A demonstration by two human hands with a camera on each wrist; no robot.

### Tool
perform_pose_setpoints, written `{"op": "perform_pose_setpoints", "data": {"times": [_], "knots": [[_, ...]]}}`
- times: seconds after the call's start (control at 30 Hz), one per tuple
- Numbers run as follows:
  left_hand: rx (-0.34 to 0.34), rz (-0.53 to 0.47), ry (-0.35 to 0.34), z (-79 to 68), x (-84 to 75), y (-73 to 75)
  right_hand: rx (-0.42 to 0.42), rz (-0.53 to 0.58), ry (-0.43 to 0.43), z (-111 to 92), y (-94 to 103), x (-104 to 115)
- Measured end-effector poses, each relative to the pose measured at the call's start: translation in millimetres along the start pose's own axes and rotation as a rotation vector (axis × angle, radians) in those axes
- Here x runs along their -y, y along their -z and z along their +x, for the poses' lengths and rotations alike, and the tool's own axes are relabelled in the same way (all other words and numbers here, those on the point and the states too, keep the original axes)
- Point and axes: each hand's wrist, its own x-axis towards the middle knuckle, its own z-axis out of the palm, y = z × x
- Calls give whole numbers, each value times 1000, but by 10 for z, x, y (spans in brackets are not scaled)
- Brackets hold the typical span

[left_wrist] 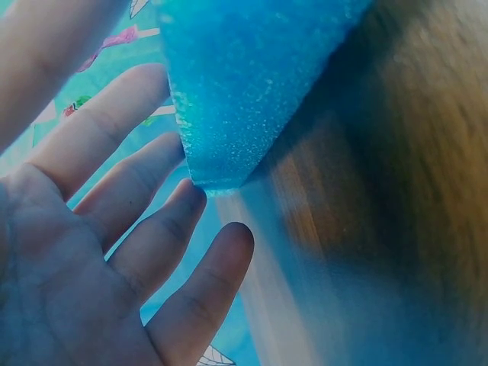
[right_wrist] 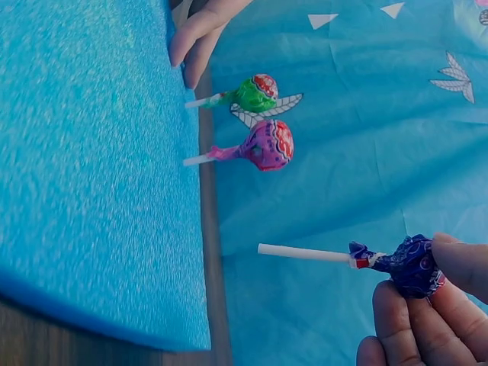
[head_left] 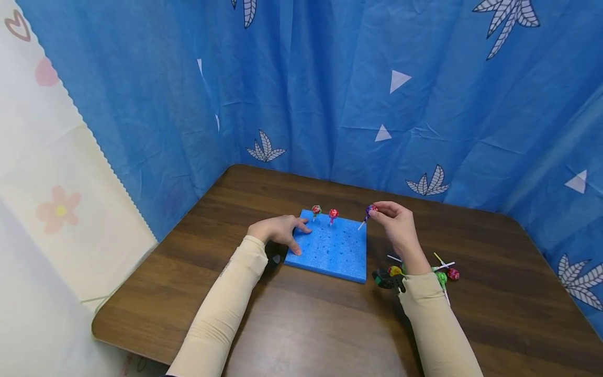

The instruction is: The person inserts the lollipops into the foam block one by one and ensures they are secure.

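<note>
My right hand pinches a purple-wrapped lollipop by its candy head, over the right side of a blue foam board. The white stick points down and left; in the right wrist view its tip is apart from the foam. Two lollipops stand upright in the board near its far edge: a green one and a pink one. My left hand rests on the board's left edge with fingers spread, as the left wrist view also shows.
A loose pile of lollipops lies on the brown wooden table, right of the board and partly behind my right wrist. Small holes dot the foam. A blue curtain hangs behind the table.
</note>
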Motion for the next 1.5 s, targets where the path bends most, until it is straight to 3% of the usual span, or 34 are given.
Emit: {"op": "perform_pose_setpoints", "data": {"times": [0.47, 0.77, 1.5], "knots": [[0, -1, -2, 4, -1, -5, 26, -9, -9, 76, -182, 43], [3, 3, -16, 18, -49, -19, 2, 17, -41, 56, -232, -8], [-1, 5, 6, 2, -32, 5, 37, 13, -61, 131, -401, -135]]}}
